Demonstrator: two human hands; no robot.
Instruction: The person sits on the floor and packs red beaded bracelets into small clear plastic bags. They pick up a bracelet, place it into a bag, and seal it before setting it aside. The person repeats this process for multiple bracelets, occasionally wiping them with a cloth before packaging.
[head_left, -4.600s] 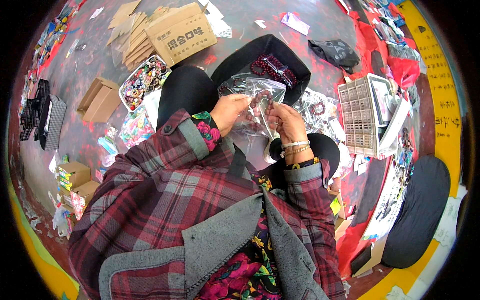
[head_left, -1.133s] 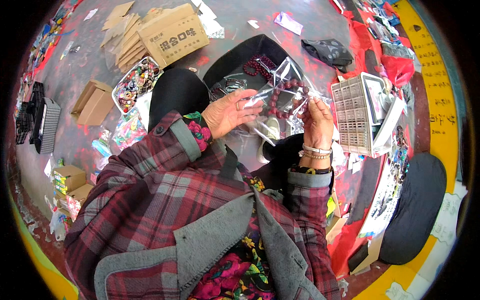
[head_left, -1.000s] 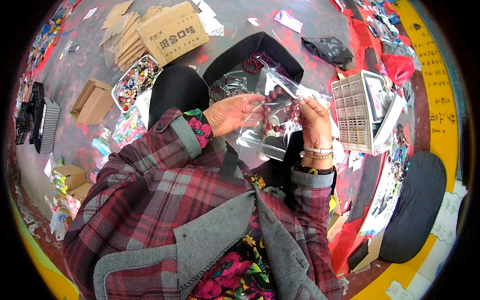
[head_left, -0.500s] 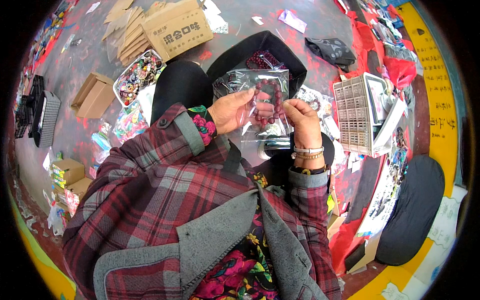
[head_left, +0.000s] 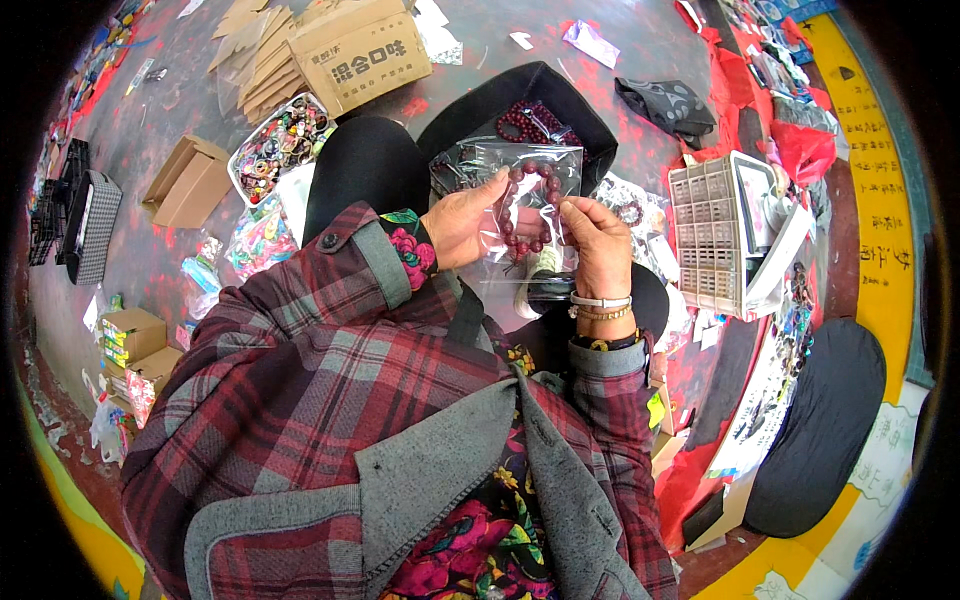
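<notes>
The left hand [head_left: 465,220] and the right hand [head_left: 597,245] hold a clear plastic bag [head_left: 520,215] up between them, each pinching one side edge. A dark red beaded bracelet [head_left: 528,208] sits in the bag, between the two hands, with the left fingertips touching its upper beads. Just beyond the bag lies a black fabric tray [head_left: 500,105] with more dark red beads [head_left: 530,120] in it. A white gridded plastic box [head_left: 712,240] stands on the floor near the right hand, and a brown cardboard box [head_left: 360,50] lies well beyond the left hand.
</notes>
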